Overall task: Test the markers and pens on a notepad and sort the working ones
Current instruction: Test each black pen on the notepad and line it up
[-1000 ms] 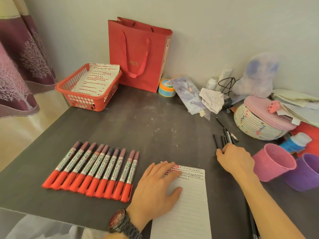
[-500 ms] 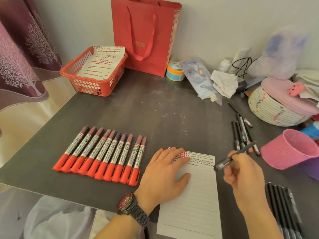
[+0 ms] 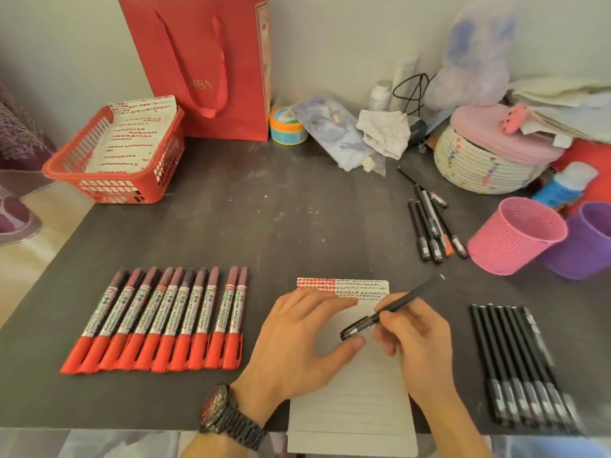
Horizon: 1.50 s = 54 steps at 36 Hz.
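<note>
A lined notepad (image 3: 353, 404) lies at the table's front edge, with red and black test marks along its top. My left hand (image 3: 297, 338) rests flat on its upper part, fingers straight. My right hand (image 3: 416, 338) pinches a black pen (image 3: 393, 307) that slants over the notepad, its capped end near my left thumb. Several red-capped markers (image 3: 158, 322) lie in a row to the left. A row of black pens (image 3: 519, 365) lies to the right of the pad. A loose bunch of black pens (image 3: 429, 223) lies farther back.
A pink mesh cup (image 3: 515, 236) and a purple cup (image 3: 585, 242) stand at the right. A red basket (image 3: 115, 180) with marked paper sits at the back left, a red paper bag (image 3: 205, 67) behind it. A woven lidded basket (image 3: 489, 160) and clutter fill the back right.
My right hand lifted a black pen from the loose bunch and brought it down over the notepad, close to my left thumb. My left hand stayed on the pad. The camera tilted downward.
</note>
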Each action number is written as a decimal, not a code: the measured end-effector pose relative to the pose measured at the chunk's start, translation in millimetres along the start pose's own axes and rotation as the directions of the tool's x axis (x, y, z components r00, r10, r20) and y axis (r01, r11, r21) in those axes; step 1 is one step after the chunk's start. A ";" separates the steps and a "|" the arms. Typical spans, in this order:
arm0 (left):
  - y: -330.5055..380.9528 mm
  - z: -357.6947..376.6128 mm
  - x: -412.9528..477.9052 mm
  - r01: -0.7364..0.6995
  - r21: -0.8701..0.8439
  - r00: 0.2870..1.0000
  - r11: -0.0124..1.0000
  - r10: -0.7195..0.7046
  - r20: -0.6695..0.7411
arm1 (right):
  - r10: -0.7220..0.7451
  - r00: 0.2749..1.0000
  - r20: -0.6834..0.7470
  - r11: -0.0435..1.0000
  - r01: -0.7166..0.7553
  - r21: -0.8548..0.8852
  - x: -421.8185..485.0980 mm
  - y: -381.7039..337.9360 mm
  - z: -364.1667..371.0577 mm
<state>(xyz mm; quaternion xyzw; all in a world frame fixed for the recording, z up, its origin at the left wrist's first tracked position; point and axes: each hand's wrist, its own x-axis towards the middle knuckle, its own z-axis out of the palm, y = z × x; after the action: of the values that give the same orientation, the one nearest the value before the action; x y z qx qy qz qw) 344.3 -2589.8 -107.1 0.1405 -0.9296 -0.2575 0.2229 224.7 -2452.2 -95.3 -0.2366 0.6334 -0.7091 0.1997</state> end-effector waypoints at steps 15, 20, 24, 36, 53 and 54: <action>29.5 -1.5 20.9 0.104 -0.100 0.960 0.990 -0.073 0.271 | -0.060 0.996 0.073 0.998 0.057 0.039 -2.8 2.7 -3.9; 29.6 1.6 19.0 0.126 -0.086 0.941 0.988 -0.092 0.326 | -0.019 0.997 0.080 0.998 0.014 0.065 -2.3 3.4 -5.3; 30.4 4.2 17.0 0.132 -0.019 0.955 0.991 -0.122 0.269 | 0.028 0.998 0.059 0.994 -0.034 0.102 0.3 5.0 -5.9; 15.3 4.7 3.9 0.073 0.080 0.997 0.994 -0.073 -0.001 | 0.131 0.989 -0.071 0.928 -0.097 0.360 3.8 4.5 -12.9; -2.0 30.5 25.3 0.240 0.007 0.963 0.971 -0.239 0.128 | 0.248 0.958 -0.145 0.947 -0.208 0.244 47.0 -18.6 -20.4; -3.7 31.1 25.0 0.241 0.009 0.961 0.970 -0.240 0.133 | 0.226 0.963 -0.150 0.960 -0.194 0.201 49.8 -19.4 -20.4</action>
<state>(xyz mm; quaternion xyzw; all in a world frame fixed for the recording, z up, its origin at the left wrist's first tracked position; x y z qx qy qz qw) 308.1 -2589.4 -124.5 0.2341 -0.9176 -0.2948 0.1277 172.8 -2462.6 -73.7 -0.0864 0.6012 -0.7573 0.2397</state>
